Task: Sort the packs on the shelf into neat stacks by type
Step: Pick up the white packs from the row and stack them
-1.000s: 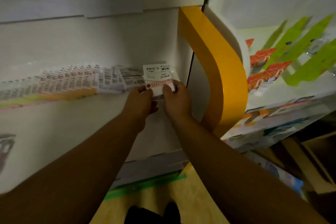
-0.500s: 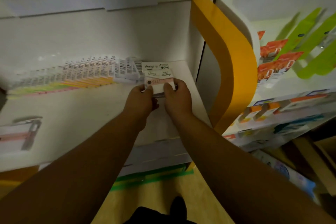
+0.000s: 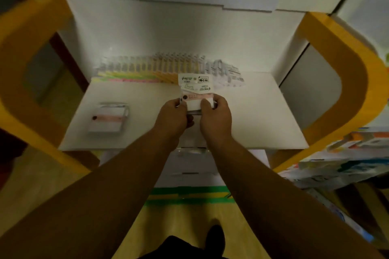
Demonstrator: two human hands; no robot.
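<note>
- 1 orange side panel [image 3: 19, 73] bounds the shelf [image 3: 263, 115] on its left edge, and a 2nd stands at the right edge.
- 1 small stack of packs [image 3: 108, 119], pink-banded on top, lies near the shelf's front-left corner, well apart from the hands.
- 1 fanned row of packs [image 3: 155, 68] runs along the back edge; the packs are too blurred to count.
- The left hand [image 3: 173, 114] reaches forward over mid-shelf, fingers clenched round the near-left end of 1 bundle of packs [image 3: 194, 90], thumb on top.
- The bundle shows at least 2 packs, and its far end overlaps the row in view.
- The right hand [image 3: 214, 115] grasps the bundle's near-right end likewise.
- Open shelf surface spans from the right hand to the right edge.
</note>
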